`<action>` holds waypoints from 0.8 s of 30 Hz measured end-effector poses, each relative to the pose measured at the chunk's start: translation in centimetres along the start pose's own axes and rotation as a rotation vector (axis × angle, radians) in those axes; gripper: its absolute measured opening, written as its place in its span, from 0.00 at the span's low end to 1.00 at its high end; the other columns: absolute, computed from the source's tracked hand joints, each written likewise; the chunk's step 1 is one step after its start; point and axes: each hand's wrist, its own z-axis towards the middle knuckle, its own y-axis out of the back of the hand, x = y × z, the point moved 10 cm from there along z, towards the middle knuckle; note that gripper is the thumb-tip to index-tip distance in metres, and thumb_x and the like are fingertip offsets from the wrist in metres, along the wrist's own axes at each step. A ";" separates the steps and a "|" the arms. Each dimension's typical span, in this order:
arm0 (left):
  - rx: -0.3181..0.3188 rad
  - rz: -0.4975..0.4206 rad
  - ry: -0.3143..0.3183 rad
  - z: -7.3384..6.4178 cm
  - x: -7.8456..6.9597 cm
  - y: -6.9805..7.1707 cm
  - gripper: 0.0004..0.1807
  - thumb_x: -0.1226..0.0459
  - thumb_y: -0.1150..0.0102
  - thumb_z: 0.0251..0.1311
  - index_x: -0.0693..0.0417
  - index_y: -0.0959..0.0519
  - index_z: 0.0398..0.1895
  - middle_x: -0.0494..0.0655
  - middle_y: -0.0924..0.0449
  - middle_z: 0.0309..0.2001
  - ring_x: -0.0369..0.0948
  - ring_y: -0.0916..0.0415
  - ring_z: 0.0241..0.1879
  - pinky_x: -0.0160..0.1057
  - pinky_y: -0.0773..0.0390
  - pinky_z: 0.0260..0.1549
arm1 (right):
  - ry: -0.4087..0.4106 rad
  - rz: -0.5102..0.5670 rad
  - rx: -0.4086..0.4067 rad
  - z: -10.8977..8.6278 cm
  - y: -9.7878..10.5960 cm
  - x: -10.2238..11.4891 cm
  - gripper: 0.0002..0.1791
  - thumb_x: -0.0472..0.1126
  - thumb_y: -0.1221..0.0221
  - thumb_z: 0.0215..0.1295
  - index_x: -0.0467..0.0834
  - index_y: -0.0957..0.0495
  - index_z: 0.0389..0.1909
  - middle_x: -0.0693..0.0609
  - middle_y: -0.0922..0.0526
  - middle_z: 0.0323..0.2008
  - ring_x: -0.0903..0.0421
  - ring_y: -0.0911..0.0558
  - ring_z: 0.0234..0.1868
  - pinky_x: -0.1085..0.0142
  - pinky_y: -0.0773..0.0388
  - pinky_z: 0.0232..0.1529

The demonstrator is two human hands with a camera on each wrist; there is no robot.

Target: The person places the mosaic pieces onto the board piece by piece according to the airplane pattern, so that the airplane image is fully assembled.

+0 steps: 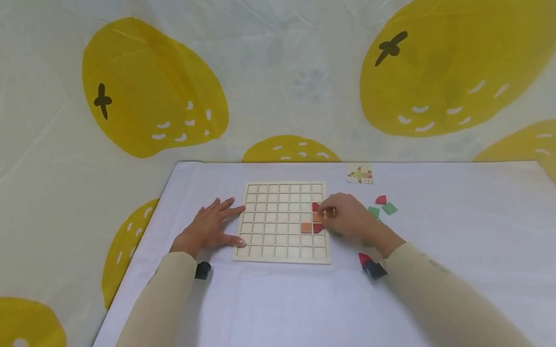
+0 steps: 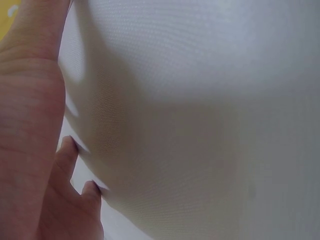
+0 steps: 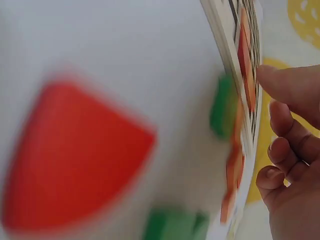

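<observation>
A pale wooden board (image 1: pixel 278 220) with a square grid lies on the white table. My left hand (image 1: pixel 209 227) rests flat with fingers spread, thumb and fingertips at its left edge; in the left wrist view the palm (image 2: pixel 27 120) fills the left side. My right hand (image 1: pixel 349 217) reaches over the board's right edge, fingers bent, tips at an orange square tile (image 1: pixel 316 216). Whether they pinch or press it, I cannot tell. Red quarter-round pieces (image 1: pixel 318 228) lie above and below this tile. Another orange square (image 1: pixel 306 228) sits to the left of the lower one.
Right of the board lie green squares (image 1: pixel 390 208) and a red quarter-round piece (image 1: pixel 381 200). Another red piece (image 1: pixel 364 257) shows by the black wrist camera (image 1: pixel 374 269) on my right arm. A small pattern card (image 1: pixel 359 174) is at the table's back edge, before a lemon-print sheet.
</observation>
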 end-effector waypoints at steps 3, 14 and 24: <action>0.001 0.004 -0.005 -0.1 -0.1 -0.1 0.57 0.32 0.26 0.46 0.28 0.40 0.82 0.45 0.55 0.87 0.58 0.65 0.86 0.68 0.61 0.81 | -0.035 -0.010 -0.009 -0.1 1.3 -1.6 0.14 0.43 0.33 0.68 0.49 0.14 0.53 0.49 0.17 0.43 0.50 0.23 0.48 0.57 0.18 0.49; -0.017 0.003 -0.028 0.0 -0.2 0.1 0.57 0.32 0.27 0.47 0.29 0.40 0.82 0.46 0.54 0.86 0.59 0.64 0.86 0.69 0.60 0.81 | -0.145 -0.024 -0.045 -0.2 4.7 -7.0 0.18 0.44 0.36 0.71 0.47 0.15 0.59 0.44 0.18 0.48 0.48 0.23 0.48 0.65 0.18 0.38; -0.020 0.002 -0.024 -0.2 -0.1 0.1 0.57 0.33 0.26 0.47 0.29 0.40 0.82 0.46 0.55 0.86 0.59 0.64 0.86 0.68 0.60 0.81 | -0.183 -0.048 -0.022 0.7 4.3 -8.5 0.20 0.43 0.35 0.70 0.47 0.16 0.62 0.43 0.18 0.51 0.47 0.23 0.50 0.63 0.16 0.41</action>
